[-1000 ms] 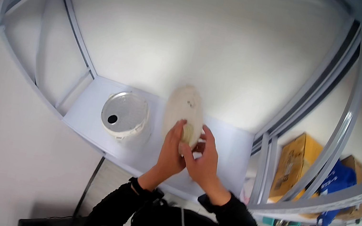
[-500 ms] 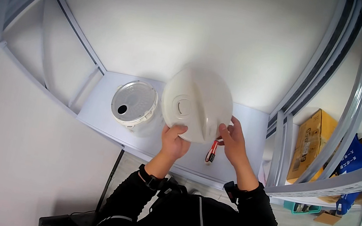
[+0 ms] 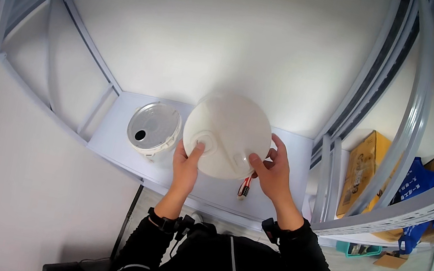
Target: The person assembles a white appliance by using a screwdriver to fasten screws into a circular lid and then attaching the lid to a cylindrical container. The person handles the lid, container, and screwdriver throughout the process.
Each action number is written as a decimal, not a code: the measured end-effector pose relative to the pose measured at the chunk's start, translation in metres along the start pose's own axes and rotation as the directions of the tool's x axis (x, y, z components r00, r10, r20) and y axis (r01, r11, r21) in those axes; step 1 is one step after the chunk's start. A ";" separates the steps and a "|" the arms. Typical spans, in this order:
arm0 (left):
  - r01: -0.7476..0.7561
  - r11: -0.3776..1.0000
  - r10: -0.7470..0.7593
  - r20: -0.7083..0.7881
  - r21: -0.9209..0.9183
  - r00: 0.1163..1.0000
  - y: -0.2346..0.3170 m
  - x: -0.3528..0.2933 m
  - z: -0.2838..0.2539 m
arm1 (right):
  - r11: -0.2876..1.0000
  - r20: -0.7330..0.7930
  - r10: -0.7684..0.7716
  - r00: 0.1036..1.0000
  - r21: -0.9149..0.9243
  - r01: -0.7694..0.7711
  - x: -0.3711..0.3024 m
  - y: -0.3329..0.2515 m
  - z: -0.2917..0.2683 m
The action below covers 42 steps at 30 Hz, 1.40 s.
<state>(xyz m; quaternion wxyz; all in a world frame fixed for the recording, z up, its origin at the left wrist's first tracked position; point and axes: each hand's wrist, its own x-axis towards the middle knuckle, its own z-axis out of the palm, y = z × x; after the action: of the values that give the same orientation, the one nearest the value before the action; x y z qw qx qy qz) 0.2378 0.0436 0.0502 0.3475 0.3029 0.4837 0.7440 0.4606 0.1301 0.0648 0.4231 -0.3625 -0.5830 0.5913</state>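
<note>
A round white plastic lid (image 3: 229, 123) is held up between both hands above the shelf. A raised ridge crosses its face, with a small round fitting on the left side. My left hand (image 3: 186, 168) grips its lower left edge, the thumb pressed on the round fitting. My right hand (image 3: 276, 175) is closed on the lower right edge, thumb on the face and fingers behind. Under the lid, near my right hand, lies a red and black handled tool (image 3: 244, 188), partly hidden. Left of the lid stands a round white container (image 3: 156, 125) with a silver-grey top and a dark hole.
The white shelf (image 3: 206, 194) has grey metal uprights (image 3: 90, 46) at either side and a pale wall behind. To the right sit a yellow-brown carton (image 3: 362, 175), a blue bag (image 3: 416, 188) and a teal bin (image 3: 358, 250).
The lid has come lower and turned slightly in my hands. My left thumb has moved from the lower edge onto the round fitting. The view has shifted a little.
</note>
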 end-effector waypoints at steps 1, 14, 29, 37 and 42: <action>-0.001 1.000 0.001 0.007 0.010 1.000 0.001 -0.001 -0.006 | 1.000 0.004 0.015 1.000 -0.006 -0.015 -0.002 -0.002 0.003; -0.215 0.840 0.268 -0.036 0.498 0.963 0.022 -0.027 -0.082 | 0.989 0.285 0.064 0.957 -0.145 -0.023 0.029 0.037 0.051; -0.259 0.715 0.415 -0.097 0.650 0.905 0.025 0.030 -0.188 | 0.998 0.071 -0.052 0.996 0.040 0.049 0.072 0.081 0.204; -0.127 0.834 0.160 -0.016 0.537 0.987 0.028 0.088 -0.252 | 0.990 -0.006 -0.081 0.997 0.112 0.081 0.111 0.092 0.266; -0.127 0.958 0.088 0.157 0.259 0.984 0.009 0.111 -0.261 | 0.989 -0.080 -0.064 0.995 0.131 0.074 0.125 0.096 0.266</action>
<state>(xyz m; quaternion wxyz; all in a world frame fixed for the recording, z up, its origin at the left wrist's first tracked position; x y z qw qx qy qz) -0.0334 -0.0020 -0.0197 0.2962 0.4257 0.5362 0.6660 0.1601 0.1474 -0.0078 0.4886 -0.3350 -0.5377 0.5999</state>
